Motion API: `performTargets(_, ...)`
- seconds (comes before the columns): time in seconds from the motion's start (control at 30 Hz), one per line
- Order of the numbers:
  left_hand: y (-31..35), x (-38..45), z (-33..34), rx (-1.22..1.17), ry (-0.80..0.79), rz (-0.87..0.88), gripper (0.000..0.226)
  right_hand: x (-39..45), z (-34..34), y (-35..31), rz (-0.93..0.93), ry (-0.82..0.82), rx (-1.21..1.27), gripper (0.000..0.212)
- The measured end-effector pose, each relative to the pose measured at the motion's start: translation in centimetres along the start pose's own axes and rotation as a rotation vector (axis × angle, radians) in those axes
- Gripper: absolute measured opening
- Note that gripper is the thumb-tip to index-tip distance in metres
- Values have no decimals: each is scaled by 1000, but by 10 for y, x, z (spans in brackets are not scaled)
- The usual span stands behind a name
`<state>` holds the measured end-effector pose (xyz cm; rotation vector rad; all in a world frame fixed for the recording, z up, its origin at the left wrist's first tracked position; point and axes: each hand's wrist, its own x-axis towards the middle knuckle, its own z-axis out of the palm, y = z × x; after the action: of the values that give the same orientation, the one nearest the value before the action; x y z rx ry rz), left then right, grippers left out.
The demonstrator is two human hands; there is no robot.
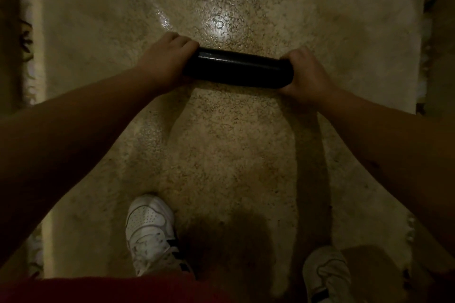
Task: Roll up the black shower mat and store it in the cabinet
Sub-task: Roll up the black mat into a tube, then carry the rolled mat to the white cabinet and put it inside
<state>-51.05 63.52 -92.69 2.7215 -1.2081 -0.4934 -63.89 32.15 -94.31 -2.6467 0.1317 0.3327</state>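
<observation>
The black shower mat [237,68] is rolled into a tight tube that lies crosswise over the speckled floor, in the upper middle of the head view. My left hand [164,63] is closed around its left end. My right hand [304,74] is closed around its right end. Both arms reach forward and down to it. I cannot tell whether the roll rests on the floor or hangs just above it. No cabinet is in view.
The glossy speckled floor [221,155] reflects a bright light spot just beyond the roll. My two white sneakers [150,233] stand at the bottom. A patterned rug edge [27,42] runs along the left, and a dark fringe [427,32] along the right.
</observation>
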Motion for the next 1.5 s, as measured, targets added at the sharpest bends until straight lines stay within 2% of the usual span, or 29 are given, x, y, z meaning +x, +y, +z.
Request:
performTargets(0.07,-1,-6,2,60,42,-38,74,-6,-2,1,-25,39,-34,51)
performTargets(0.17,-3,-9,-1,47,35,1,77,-9,-2,1,-49,8,-274,65)
performTargets(0.27,-4,-10,-7,-65,-22,-32,78,-2,-7,-3,-5,-58,-257,67)
performTargets(0.4,-14,-16,-12,-238,-135,-103,82,6,-24,-6,77,-201,-70,67)
performTargets(0.47,-22,-19,-14,-300,-199,-144,78,4,-27,-10,100,-211,29,67)
performTargets(0.6,-44,-41,-14,-536,-243,-372,72,0,-28,-20,255,-216,412,64)
performTargets(0.7,-53,-65,-11,-918,-186,-501,48,-5,-29,-25,386,-167,756,63)
performTargets(0.8,-48,-74,-5,-1281,-67,-569,27,-11,-25,-29,489,-128,939,53)
performTargets(0.9,-39,-69,-2,-1427,91,-641,34,-21,-13,-32,583,-86,1133,42)
performTargets(1.0,-24,-61,-2,-1465,279,-746,40,-27,-7,-36,610,-14,1250,31)
performTargets(1.07,-17,-58,-4,-1485,338,-772,39,-27,-6,-37,613,-5,1304,27)
performTargets(1.33,-6,-64,-36,-1391,183,-714,49,-31,-36,-33,668,-85,1195,28)
performTargets(1.5,16,-86,-113,-1400,151,-672,18,-47,-101,-65,647,-117,1229,21)
